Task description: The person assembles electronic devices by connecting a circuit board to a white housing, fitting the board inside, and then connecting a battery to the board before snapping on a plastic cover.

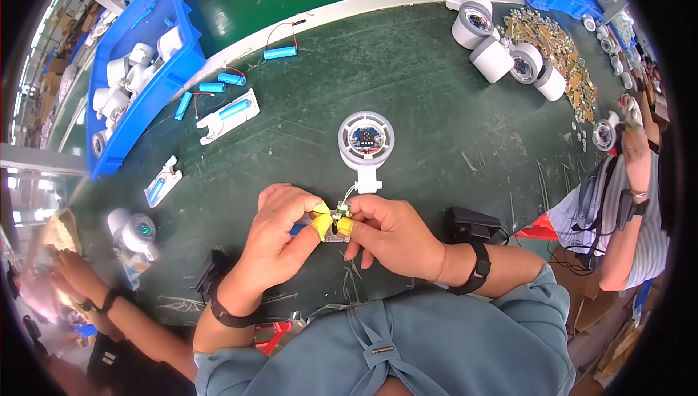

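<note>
My left hand [280, 232] and my right hand [396, 234] meet low in the middle of the head view, with yellow covers on the thumbs and fingertips. Both are closed in a pinch around a small green circuit board [342, 211]. White wires run from it to the neck of a round white fan head [366, 141], which lies face up just beyond my hands and shows a blue board inside its ring. Under my fingers sits a white handle shell [336, 237], mostly hidden, with a bit of blue at its left side.
Blue battery cells [281, 53] with wires and a handle shell with a cell [229, 116] lie left. A blue bin [193, 50] of fan heads stands far left. More fan heads [491, 59] and piled small boards [556, 50] are right. Co-workers' arms [131, 323] show on both sides.
</note>
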A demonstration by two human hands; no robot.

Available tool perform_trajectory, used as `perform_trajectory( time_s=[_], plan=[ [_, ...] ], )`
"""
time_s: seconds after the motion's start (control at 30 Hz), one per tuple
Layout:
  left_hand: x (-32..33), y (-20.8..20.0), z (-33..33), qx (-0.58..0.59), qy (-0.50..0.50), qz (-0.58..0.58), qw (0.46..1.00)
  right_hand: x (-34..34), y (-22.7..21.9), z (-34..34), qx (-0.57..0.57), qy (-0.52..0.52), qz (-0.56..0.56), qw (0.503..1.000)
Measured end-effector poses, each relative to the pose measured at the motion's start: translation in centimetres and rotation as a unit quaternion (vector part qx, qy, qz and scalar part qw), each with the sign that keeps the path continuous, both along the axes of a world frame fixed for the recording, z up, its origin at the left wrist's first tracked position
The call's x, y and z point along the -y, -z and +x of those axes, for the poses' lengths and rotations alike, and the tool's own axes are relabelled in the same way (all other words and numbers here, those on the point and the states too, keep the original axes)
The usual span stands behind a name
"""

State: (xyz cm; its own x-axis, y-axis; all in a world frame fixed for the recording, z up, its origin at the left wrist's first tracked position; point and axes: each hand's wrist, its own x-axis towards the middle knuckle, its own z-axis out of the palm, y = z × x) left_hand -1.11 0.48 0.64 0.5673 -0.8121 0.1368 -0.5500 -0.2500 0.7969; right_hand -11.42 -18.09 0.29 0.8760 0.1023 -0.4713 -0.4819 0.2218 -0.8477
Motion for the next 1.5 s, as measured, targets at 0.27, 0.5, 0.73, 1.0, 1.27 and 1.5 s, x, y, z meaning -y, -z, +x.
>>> perform_trajectory(
  time_s=[0.27, 0.5, 0.73, 1.0, 1.27, 1.5],
  plan=[
    [0.0, -0.1, 0.0, 0.008, -0.009, 0.026, 1.000, -0.4, 0.1, 0.0, 0.024, 0.004, -0.042, 0.999],
    [0.2, 0.5, -0.8, 0.026, -0.048, -0.022, 0.998, -0.8, 0.3, -0.2, 0.068, 0.013, -0.095, 0.993],
    [1.0, 0.1, -2.4, 0.169, -0.072, -0.016, 0.983, -1.4, 0.7, -0.3, 0.125, 0.053, -0.162, 0.977],
    [1.5, -0.3, -2.8, 0.254, -0.054, -0.001, 0.966, -1.9, 2.7, -0.5, 0.257, 0.066, -0.293, 0.919],
    [1.7, -0.1, -3.0, 0.268, -0.039, -0.014, 0.963, -2.0, 2.4, -0.6, 0.251, 0.082, -0.287, 0.921],
    [2.0, -0.1, -2.9, 0.268, -0.027, -0.015, 0.963, -2.1, 2.7, -0.7, 0.260, 0.090, -0.298, 0.914]
  ],
)
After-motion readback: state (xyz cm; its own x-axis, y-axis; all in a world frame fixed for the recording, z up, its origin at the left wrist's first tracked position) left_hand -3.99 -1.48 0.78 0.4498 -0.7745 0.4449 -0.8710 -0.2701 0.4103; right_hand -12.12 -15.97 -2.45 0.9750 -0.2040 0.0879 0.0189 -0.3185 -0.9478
